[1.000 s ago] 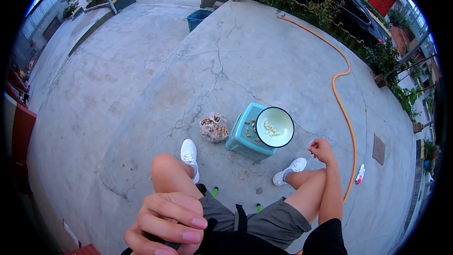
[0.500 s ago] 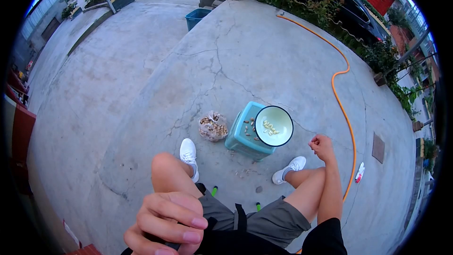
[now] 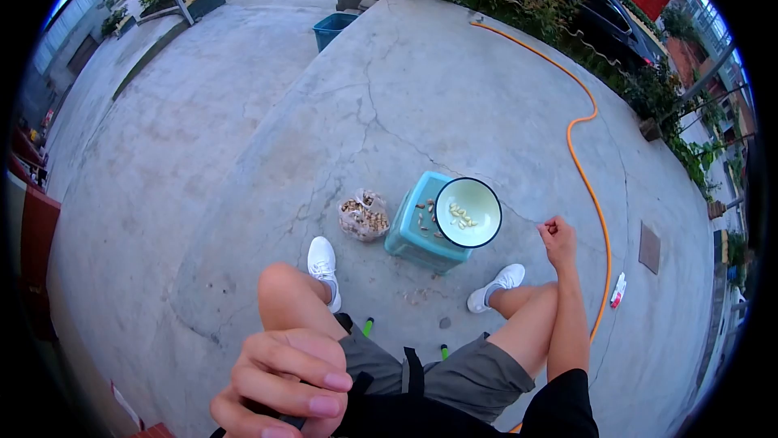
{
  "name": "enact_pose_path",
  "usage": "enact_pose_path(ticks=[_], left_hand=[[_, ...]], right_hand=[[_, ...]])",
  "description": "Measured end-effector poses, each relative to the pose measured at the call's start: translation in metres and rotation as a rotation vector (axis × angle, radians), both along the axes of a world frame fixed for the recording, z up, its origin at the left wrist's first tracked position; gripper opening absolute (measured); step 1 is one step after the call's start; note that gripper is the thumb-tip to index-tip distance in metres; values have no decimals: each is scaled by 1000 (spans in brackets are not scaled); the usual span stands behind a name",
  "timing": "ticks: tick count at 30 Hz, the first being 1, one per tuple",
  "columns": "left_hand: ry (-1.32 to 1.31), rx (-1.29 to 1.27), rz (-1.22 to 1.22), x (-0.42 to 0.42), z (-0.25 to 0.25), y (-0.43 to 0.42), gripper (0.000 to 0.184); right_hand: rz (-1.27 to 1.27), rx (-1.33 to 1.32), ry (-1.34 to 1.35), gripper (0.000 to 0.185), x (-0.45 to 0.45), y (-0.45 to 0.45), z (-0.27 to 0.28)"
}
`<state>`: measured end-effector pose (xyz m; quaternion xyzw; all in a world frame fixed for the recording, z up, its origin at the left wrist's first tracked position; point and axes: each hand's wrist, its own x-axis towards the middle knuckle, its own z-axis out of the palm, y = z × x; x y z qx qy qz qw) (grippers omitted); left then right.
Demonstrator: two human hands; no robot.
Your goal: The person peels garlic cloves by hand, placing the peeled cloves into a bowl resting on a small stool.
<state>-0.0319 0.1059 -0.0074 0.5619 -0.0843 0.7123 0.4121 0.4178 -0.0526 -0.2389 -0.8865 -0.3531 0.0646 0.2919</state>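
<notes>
Close to the camera, my left hand (image 3: 284, 381) is closed, its fingers curled round a small dark object (image 3: 293, 420) that I cannot make out. My right hand (image 3: 559, 242) is held out beyond my right knee, fingertips pinched together; anything between them is too small to name. To its left, a pale enamel bowl (image 3: 484, 195) with a dark rim rests on a turquoise plastic stool (image 3: 425, 253). Inside lie several pale pieces (image 3: 460, 216), like peeled garlic cloves. Brown unpeeled pieces (image 3: 421, 206) are scattered on the stool top beside the bowl.
A clear plastic bag (image 3: 363, 216) of brown pieces stands left of the stool. My white shoes (image 3: 322, 260) flank the stool on the concrete. An orange hose (image 3: 585, 170) runs along the right, near a red-and-white packet (image 3: 618, 290). A teal bin (image 3: 331, 29) stands farther off.
My right hand has risen slightly, turning so the pinched fingers point more upward and left. My left hand stays curled in place. The view has shifted slightly.
</notes>
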Motion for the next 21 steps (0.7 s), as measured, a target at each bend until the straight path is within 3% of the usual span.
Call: enact_pose_path(ticks=[2,4,7,11,13,17,20,21], left_hand=[[-78,15,86,7,2,0,53],[-123,31,96,10,1,0,53],[-115,22,111,9,2,-1,53],[-149,17,119,7,0,-1,54],[22,-7,-17,-7,1,2,55],[45,-15,-35,-5,-1,2,55],[-150,11,133,12,3,-1,54],[-146,18,149,12,3,-1,53]], right_hand=[[-2,-28,8,19,-3,0,4],[97,-353,280,18,-4,-4,2],[97,-219,268,16,-4,-1,-3],[37,-305,318,18,-2,-1,-2],[53,-181,218,19,1,-1,-7],[20,-94,74,20,3,-1,-6],[37,-147,4,20,0,-4,-2],[51,-235,133,20,-1,-5,-1]])
